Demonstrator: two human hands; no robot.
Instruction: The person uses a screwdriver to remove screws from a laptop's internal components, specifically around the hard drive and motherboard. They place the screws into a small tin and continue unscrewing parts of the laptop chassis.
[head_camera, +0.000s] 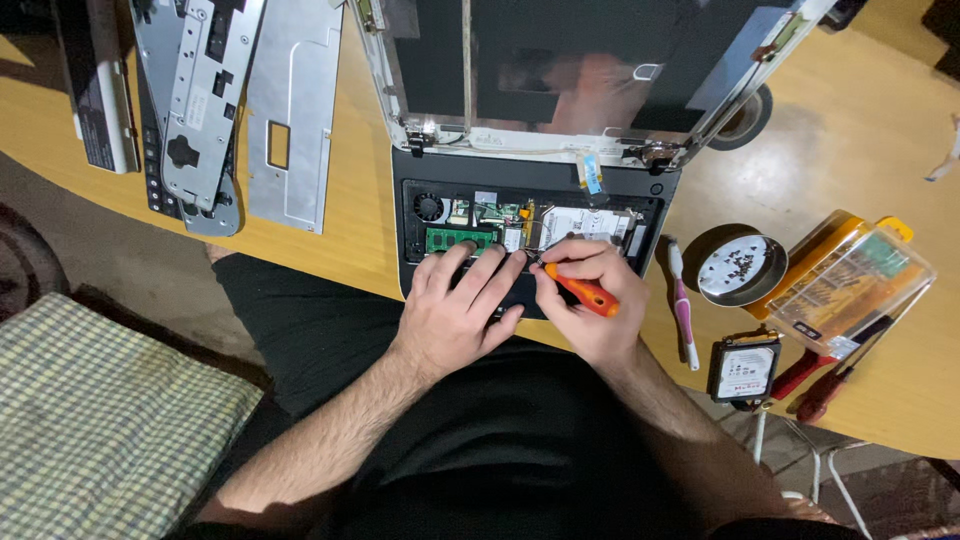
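An opened black laptop (530, 185) lies on the wooden table, its top cover off and its green boards and small fan showing. My left hand (462, 312) rests flat on the laptop's near edge, fingers spread, with the fingertips by the green memory strip (452, 239). My right hand (592, 300) grips a small orange-handled screwdriver (585, 293). Its tip points down into the laptop's inside, next to my left fingers. The laptop's screen (560, 70) is folded back, with its bezel removed.
Grey metal plates (292, 110) and a keyboard part lie at the back left. To the right are a pink toothbrush (683, 310), a round metal dish of screws (740, 265), an orange bit case (845, 285), a hard drive (744, 368) and red-handled tools (815, 385).
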